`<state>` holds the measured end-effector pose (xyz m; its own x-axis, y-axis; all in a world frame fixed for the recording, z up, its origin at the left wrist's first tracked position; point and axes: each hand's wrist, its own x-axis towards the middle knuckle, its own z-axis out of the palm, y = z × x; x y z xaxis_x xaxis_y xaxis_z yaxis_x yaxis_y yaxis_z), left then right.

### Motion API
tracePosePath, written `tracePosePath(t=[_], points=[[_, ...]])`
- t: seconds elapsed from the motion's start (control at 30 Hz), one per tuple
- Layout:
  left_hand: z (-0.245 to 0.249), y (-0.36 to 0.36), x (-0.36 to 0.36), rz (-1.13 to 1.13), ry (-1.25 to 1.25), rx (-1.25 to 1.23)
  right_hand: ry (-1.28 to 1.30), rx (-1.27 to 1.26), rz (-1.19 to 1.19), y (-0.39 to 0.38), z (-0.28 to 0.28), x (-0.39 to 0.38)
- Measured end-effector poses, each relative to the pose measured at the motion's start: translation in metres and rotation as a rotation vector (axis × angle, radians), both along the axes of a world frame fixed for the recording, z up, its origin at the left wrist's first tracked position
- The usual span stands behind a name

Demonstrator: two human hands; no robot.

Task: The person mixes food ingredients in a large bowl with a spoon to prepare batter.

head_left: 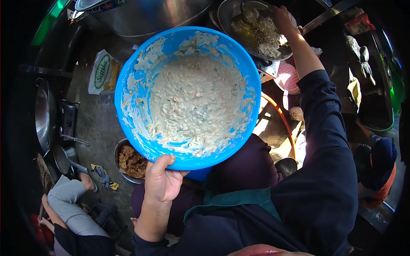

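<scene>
My left hand (163, 181) grips the near rim of a large blue basin (252, 94), thumb over the edge and fingers underneath. Inside the basin is a thick pale batter (196, 102) flecked with orange and green bits, smeared up the walls. My right arm reaches forward to a wide frying pan (224, 17), with my right hand (285, 20) over its right side. Shadow hides how those fingers are bent and whether they hold anything. Pale lumps of batter (267, 36) lie in oil in the pan.
A bowl of brown fried food (133, 161) stands left below the basin. A big metal pot (158, 17) is at the back. An orange hose (279, 111) runs below the pan. Another person sits at lower left (79, 209); one more is at right (382, 158).
</scene>
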<state>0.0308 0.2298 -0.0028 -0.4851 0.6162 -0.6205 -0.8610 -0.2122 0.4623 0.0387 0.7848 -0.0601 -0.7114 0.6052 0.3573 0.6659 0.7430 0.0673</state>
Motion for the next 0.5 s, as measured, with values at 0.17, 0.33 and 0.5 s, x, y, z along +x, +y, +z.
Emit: tracePosePath(t=[0.17, 0.33, 0.5], points=[[0.000, -0.002, 0.001, 0.003, -0.002, 0.009, 0.085, -0.019, -0.019, -0.005, 0.004, 0.001], [0.001, -0.003, 0.002, -0.002, 0.004, 0.016, -0.014, -0.057, 0.002, 0.011, -0.008, -0.005], [0.002, -0.002, 0.002, 0.007, -0.003, 0.009, 0.008, -0.104, -0.044, -0.002, -0.003, -0.002]])
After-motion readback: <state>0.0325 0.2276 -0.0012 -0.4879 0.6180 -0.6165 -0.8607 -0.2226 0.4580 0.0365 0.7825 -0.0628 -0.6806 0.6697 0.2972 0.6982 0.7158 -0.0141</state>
